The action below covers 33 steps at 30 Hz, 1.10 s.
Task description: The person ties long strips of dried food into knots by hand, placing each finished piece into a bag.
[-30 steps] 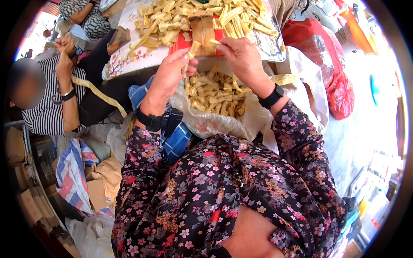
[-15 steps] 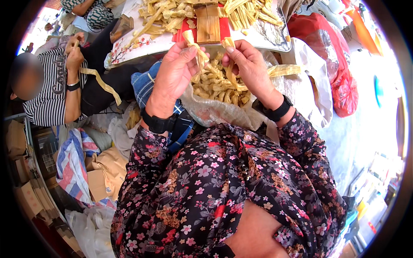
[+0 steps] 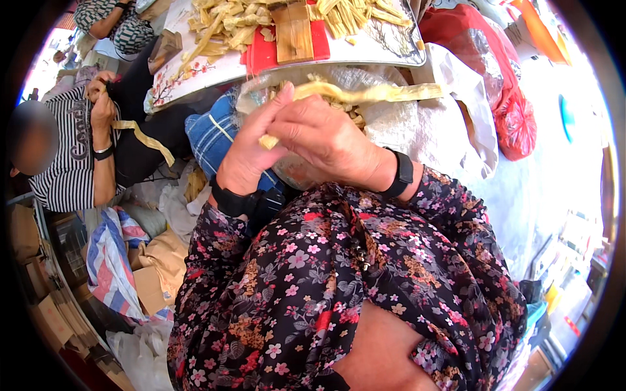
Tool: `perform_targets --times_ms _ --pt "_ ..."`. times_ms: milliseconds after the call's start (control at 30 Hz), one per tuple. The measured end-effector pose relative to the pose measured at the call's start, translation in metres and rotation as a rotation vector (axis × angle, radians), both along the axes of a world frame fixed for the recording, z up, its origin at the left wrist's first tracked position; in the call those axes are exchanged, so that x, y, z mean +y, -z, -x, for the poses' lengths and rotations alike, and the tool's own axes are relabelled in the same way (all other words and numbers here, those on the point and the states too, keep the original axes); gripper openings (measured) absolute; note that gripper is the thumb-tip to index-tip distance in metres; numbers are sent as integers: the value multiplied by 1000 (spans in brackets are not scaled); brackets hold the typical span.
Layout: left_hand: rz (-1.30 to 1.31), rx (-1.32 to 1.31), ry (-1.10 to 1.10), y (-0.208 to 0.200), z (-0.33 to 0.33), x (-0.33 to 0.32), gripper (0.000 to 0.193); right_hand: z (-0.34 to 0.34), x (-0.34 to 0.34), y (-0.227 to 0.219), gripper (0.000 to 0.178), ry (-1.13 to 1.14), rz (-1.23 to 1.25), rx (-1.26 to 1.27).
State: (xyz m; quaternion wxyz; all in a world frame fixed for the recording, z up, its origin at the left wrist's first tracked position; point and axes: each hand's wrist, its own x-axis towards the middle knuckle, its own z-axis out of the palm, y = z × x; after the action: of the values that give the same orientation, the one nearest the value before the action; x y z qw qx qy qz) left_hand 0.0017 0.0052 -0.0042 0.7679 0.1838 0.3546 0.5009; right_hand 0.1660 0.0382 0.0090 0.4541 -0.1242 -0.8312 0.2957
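My left hand (image 3: 251, 137) and my right hand (image 3: 329, 133) meet in front of my chest, the right fingers lying over the left ones. A pale yellow, dried-looking flat strip (image 3: 417, 92) runs through both closed hands. Its long end stretches off to the right, while a short end shows below the left thumb. Just beyond the hands, a translucent white sack (image 3: 391, 117) holds several knotted yellow pieces (image 3: 355, 117), partly hidden by my hands. How the strip is folded inside my fingers is hidden.
Past the sack stands a white table (image 3: 175, 77) with heaped yellow strips (image 3: 225, 32), a wooden block (image 3: 293, 39) and red cloth (image 3: 257, 60). At left sits a person (image 3: 72, 140) holding another strip. A red bag (image 3: 515, 124) lies at right, blue plaid cloth (image 3: 212, 133) by my left wrist.
My hands were apart above the sack, each pinching yellow strip. They have come together, nearer my body, and the right hand now covers the left fingers. The view has shifted slightly.
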Motion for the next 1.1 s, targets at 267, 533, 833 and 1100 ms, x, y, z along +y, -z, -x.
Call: perform_targets --times_ms 267,533,833,1100 --pt "-44 -40 -56 -2 -11 -2 17 2 7 -16 15 13 574 55" --pt "-819 1531 -299 -29 -8 -4 26 11 20 -13 24 1 917 130" --pt "-1034 1476 -602 -56 2 -11 22 16 -2 -54 22 -191 1117 146" --pt "-657 678 -172 -47 6 -13 9 -6 9 -40 26 5 453 -109"
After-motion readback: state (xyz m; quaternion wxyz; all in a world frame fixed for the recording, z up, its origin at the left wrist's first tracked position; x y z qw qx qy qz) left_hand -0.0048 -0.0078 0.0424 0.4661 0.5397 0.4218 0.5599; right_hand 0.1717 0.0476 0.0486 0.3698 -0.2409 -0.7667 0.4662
